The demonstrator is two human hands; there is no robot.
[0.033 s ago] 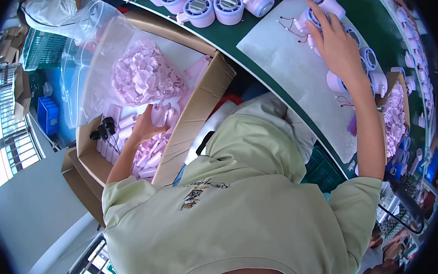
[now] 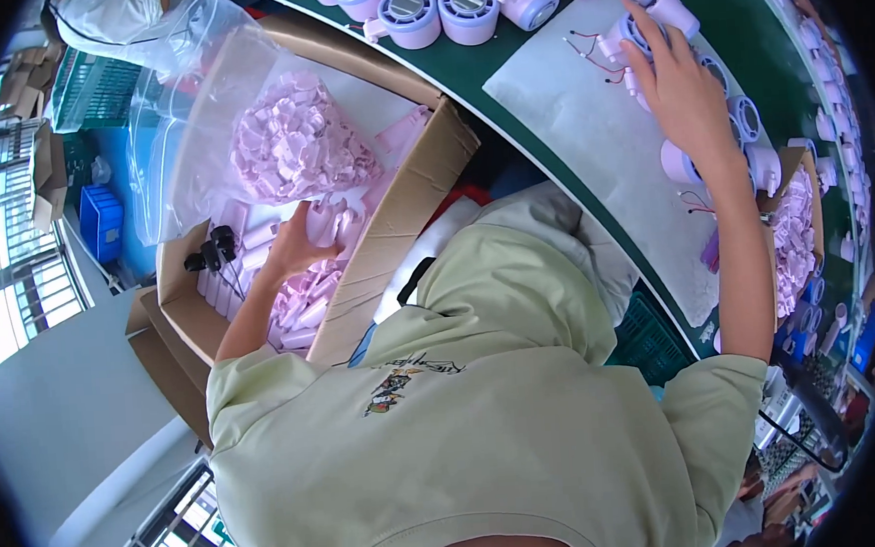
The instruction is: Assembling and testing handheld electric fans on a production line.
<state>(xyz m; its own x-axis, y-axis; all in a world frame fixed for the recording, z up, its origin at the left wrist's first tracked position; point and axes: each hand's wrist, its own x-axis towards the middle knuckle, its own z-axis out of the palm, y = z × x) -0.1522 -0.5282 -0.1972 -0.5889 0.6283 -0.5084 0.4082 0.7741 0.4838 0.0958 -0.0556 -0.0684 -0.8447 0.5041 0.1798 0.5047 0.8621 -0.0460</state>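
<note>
Deep in a cardboard box, my left hand is open, thumb and forefinger apart, among loose pale pink plastic pieces. Its other fingers are hidden. Right by it lies a clear bag of small pink parts. On the bench at the right, my right hand reaches over a pink round fan head, with thumb and forefinger around its rim. Thin red and dark wires trail out from beside this fan head onto the pale mat. More fan heads stand next to my wrist.
The cardboard box stands at the bench's left edge. Several fan heads line the far side of the green bench. A small carton of pink parts sits right of my forearm. Green and blue crates are at the left.
The whole scene has shifted slightly to the right in the view. Both hands keep the same places relative to the box and the fan head.
</note>
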